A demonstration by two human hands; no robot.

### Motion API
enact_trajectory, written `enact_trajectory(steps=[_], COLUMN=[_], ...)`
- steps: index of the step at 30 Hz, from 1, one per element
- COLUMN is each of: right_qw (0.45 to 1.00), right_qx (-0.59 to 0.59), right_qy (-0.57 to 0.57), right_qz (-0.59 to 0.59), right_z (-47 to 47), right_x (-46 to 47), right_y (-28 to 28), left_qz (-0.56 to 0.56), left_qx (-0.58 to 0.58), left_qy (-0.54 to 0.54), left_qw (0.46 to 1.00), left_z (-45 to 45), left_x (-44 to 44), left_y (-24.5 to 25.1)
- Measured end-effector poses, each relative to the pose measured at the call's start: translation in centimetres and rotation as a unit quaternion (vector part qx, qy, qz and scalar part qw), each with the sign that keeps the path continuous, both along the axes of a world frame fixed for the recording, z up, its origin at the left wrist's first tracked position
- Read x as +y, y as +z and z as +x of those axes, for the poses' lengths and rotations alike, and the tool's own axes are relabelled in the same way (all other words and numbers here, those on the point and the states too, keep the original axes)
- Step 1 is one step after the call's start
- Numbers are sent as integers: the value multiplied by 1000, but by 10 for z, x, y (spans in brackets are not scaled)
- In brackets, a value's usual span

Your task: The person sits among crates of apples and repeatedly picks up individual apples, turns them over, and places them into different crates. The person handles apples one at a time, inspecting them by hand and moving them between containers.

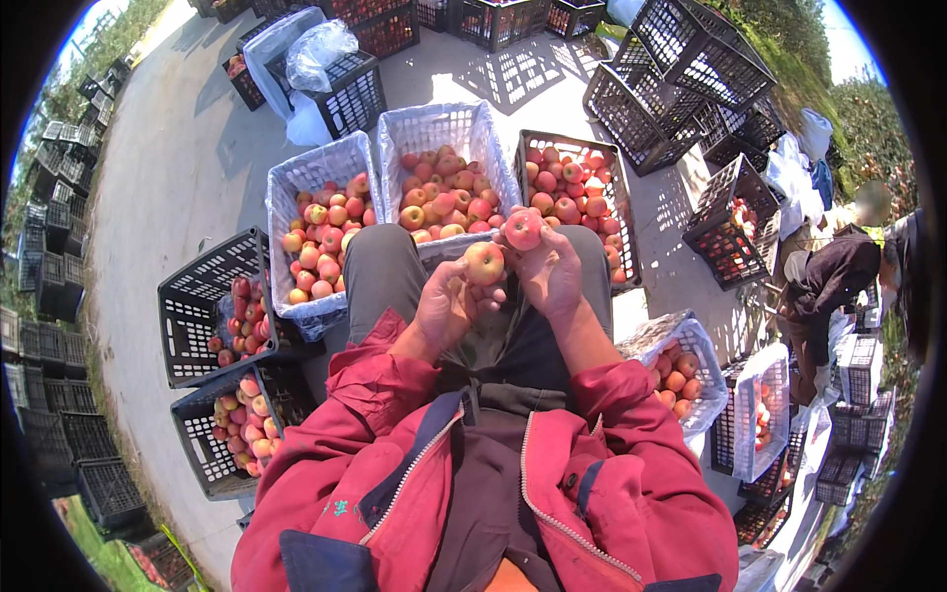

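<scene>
My left hand [453, 303] holds a yellow-red apple [484, 263] between thumb and fingers, above my lap. Close beside it, my right hand [549, 270] grips a redder apple [523, 229], raised slightly higher. The two apples are near each other between my knees. Beyond my knees stand two plastic-lined crates of apples, one at the left [278, 222] and one in the middle [436, 111], and an unlined black crate [633, 222] of redder apples at the right. Part of another lined crate [444, 248] shows between my knees, mostly hidden by my hands and legs.
Two black crates [166, 325] [185, 444] with apples lie at my left. A lined crate [710, 348] of apples is by my right elbow. Black crates [644, 111] are stacked at the upper right. A co-worker [828, 281] bends among crates at the far right.
</scene>
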State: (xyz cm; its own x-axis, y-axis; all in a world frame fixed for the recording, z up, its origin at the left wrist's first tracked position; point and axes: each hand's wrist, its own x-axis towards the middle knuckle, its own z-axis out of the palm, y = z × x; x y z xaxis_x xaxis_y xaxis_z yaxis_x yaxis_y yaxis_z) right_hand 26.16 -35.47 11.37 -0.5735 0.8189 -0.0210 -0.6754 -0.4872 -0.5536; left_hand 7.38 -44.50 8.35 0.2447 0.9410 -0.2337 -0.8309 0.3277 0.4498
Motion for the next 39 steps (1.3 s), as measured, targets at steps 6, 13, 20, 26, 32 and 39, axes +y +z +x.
enact_trajectory(steps=[6, 13, 20, 26, 32, 39], right_qw=[995, 975, 936, 686, 608, 641], right_qx=[-70, -134, -235, -423, -450, -465], right_qy=[-23, -24, -24, -113, -97, -171], right_qz=[68, 174, 263, 581, 647, 586], right_z=[1, -6, -10, -30, -38, -31], right_x=[3, -1, -8, -23, -26, -16], right_y=[-1, -2, -2, 14, 3, 11], left_qz=[25, 8, -1, -59, -79, -57], left_qx=[-64, -89, -66, -87, -152, -157], left_qy=[29, 58, 56, 97, 63, 71], left_qw=[997, 994, 996, 990, 983, 983], left_z=[-25, -32, -28, -19, -20, -44], left_x=[9, 9, 10, 16, 17, 29], left_y=[-8, -16, -14, -32, -35, -21])
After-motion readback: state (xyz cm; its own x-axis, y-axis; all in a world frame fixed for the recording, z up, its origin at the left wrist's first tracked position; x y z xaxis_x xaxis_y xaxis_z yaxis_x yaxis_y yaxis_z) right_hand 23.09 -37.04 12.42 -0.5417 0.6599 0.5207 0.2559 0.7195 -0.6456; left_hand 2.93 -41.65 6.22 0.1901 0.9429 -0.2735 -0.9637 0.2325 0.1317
